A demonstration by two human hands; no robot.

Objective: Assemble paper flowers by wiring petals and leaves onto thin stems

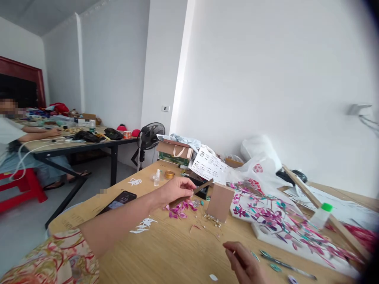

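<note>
My left hand [174,190] reaches over the wooden table [166,252], fingers pinched on a thin brown stick [203,186] that points right. Just below it lie pink paper petals [179,211] and small beads [213,221]. A small cardboard stand [219,202] is upright beside them. My right hand [244,262] is at the bottom edge, fingers curled and pinched on something small I cannot make out. To its right lies a white canvas with pink and teal flowers [278,223].
A phone [117,202], a small clear bottle [157,177], a tape roll [169,174], white paper cutouts [144,225], a green-capped glue bottle [322,215], scissors [284,263], boxes and plastic bags [260,161] crowd the table. A fan [149,138] stands behind. Another person [12,138] sits at a far table.
</note>
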